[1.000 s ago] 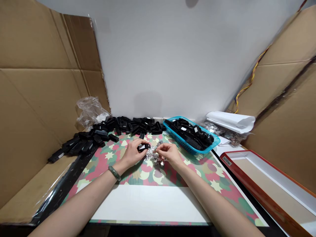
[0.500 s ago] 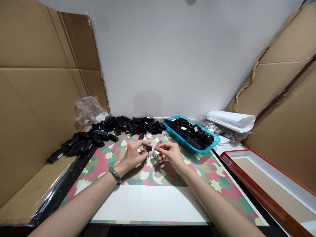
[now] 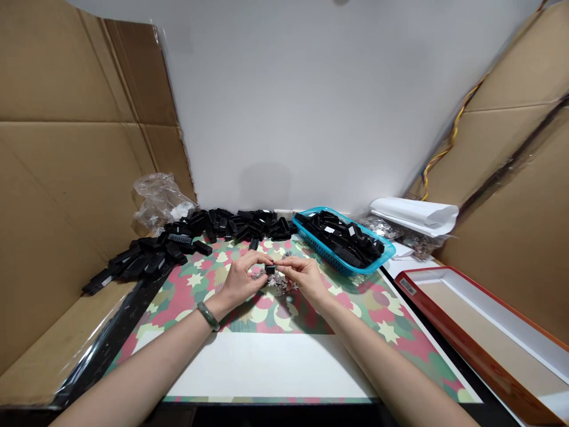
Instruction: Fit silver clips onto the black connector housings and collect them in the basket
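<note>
Near the middle of the patterned sheet [image 3: 262, 317], my left hand [image 3: 242, 277] grips a small black block [image 3: 270, 269] between thumb and fingers. My right hand [image 3: 306, 279] is pinched at the block's right side, its fingertips meeting those of my left hand. Whatever the right fingertips hold is too small to make out. Beneath and between both hands lies a heap of small silvery metal pieces [image 3: 278, 284], partly covered by the fingers. A green bangle [image 3: 208, 316] circles my left wrist.
Black parts [image 3: 240, 225] are piled along the wall and down the left. A blue basket [image 3: 351, 270] of black parts stands back right. Beyond it lie metal pieces in plastic and white paper [image 3: 413, 214]. A red-edged box lid [image 3: 480, 332] lies right; cardboard [image 3: 62, 178] flanks the left.
My right fingertips have moved left and now touch the block and my left fingers. The block has turned slightly in my left hand.
</note>
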